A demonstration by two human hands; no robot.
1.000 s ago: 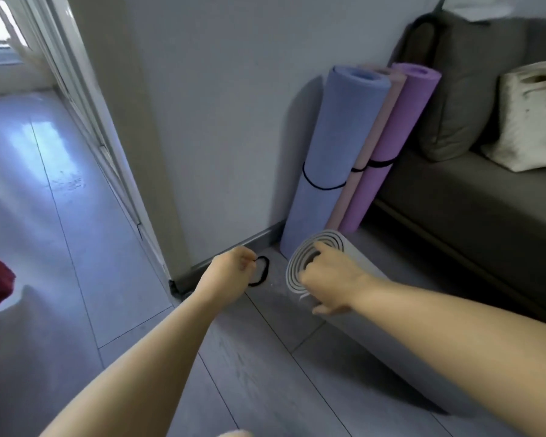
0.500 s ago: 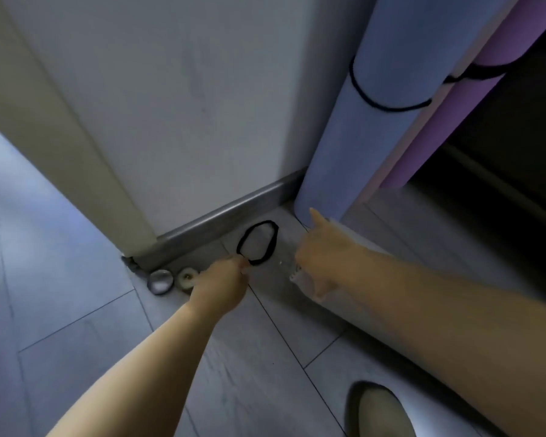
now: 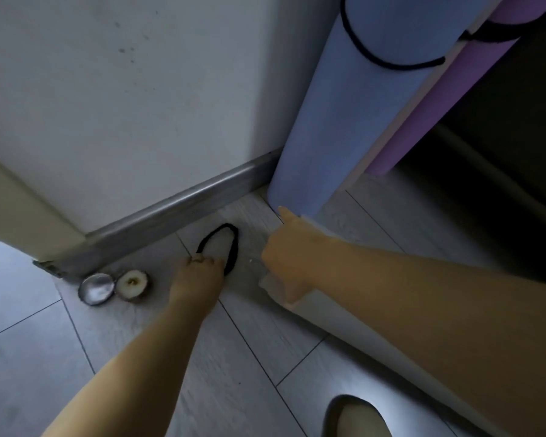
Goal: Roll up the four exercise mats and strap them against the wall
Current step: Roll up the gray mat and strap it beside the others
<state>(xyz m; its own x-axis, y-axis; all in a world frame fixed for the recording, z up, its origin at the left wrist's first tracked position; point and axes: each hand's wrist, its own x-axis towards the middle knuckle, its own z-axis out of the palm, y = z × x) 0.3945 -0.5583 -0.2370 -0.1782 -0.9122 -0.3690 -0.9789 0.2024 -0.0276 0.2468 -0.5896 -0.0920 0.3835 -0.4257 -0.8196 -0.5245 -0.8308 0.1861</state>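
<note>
A black loop strap [image 3: 232, 247] lies on the floor by the baseboard, and my left hand [image 3: 197, 275] pinches its near end. My right hand [image 3: 289, 263] grips the end of a rolled grey mat [image 3: 353, 329] lying on the floor, with the index finger pointing toward the wall. A blue rolled mat [image 3: 344, 121] stands against the wall with a black strap [image 3: 388, 63] round it. Behind it stand a pink rolled mat [image 3: 402, 118], mostly hidden, and a purple rolled mat [image 3: 435, 108].
A metal door stop [image 3: 96, 288] and a white round piece [image 3: 131, 283] sit on the floor by the wall corner. A grey baseboard [image 3: 183, 206] runs along the wall. A slipper [image 3: 356, 417] shows at the bottom edge. Dark sofa base lies at the right.
The camera has dropped closer to the floor. My left hand has closed on the loop strap's near end. My right hand stays on the grey mat's end.
</note>
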